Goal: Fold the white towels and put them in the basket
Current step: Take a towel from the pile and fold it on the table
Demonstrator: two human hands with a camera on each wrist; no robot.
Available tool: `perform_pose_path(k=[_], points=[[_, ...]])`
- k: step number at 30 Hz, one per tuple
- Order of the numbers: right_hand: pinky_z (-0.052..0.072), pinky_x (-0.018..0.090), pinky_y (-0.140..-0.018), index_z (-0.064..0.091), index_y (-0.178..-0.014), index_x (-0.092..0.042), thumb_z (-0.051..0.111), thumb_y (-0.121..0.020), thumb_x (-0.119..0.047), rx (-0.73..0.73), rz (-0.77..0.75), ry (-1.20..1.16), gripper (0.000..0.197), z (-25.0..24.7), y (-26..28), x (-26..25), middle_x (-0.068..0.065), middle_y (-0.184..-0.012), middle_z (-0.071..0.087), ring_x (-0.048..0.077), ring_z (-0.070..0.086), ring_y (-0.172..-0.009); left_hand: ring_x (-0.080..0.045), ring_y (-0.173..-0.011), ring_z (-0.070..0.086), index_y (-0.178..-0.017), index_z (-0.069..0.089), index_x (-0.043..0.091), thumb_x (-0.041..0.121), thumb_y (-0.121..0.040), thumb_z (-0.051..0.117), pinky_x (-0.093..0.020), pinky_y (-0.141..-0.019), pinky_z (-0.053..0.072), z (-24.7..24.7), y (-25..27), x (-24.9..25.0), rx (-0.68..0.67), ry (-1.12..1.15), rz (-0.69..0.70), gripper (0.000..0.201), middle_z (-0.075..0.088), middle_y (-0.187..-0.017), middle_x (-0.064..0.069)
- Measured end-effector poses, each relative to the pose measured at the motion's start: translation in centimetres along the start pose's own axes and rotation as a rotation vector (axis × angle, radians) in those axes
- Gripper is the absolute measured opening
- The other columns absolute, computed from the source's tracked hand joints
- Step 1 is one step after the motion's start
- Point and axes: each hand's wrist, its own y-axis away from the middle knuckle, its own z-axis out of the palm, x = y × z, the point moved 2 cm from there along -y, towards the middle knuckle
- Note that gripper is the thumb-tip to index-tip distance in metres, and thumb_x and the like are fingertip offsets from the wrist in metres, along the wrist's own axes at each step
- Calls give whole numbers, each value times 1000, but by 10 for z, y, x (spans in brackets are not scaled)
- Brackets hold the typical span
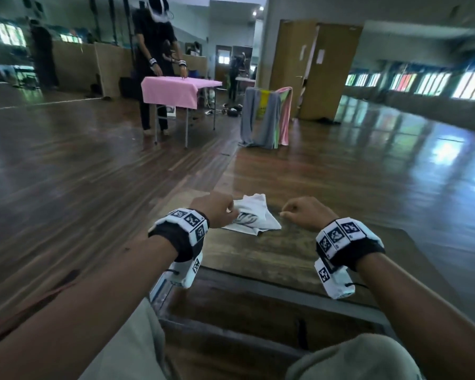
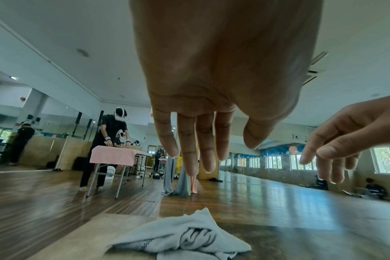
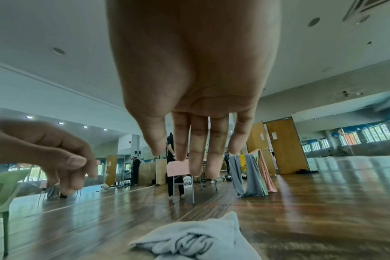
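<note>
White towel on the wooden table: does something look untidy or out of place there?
Yes. The white towel lies crumpled on the wooden table, its layers bunched and corners uneven, not folded. Both the left hand and right hand hover above it, holding nothing.

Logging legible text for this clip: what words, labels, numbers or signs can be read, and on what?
None can be read.
White towel: dark printed marking, crumpled, illegible.
Wristbands: black-and-white square code markers, no words.
Wooden door: paper notices, too small to read.
</note>
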Motion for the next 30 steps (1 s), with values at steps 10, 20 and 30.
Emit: perform_pose_path(k=[10, 20, 30], points=[[48, 39, -92, 66, -106, -26, 55, -87, -40, -96, -10, 19, 26, 79, -79, 43, -1, -108, 70, 19, 63, -103, -26, -91, 59, -96, 63, 15, 33, -92, 38, -38, -80, 49, 84, -87, -21, 36, -5, -39, 31, 65, -102, -3], [39, 40, -100, 61, -115, -27, 50, -87, -26, -28, -69, 59, 30, 162, -212, 47, -3, -122, 62, 20, 54, -117, -26, -113, 53, -104, 63, 23, 19, -89, 50, -39, -96, 35, 151, -177, -104, 14, 5, -155, 20, 58, -122, -2], [30, 42, -96, 62, -111, -20, 47, -92, -23, 37, -127, 361, 25, 192, -263, 40, 3, -112, 64, 25, 53, -111, -29, -107, 55, -101, 63, 16, 18, -87, 52, -40, -93, 34, 188, -216, -130, -32, -79, -162, 19, 62, -110, -6]])
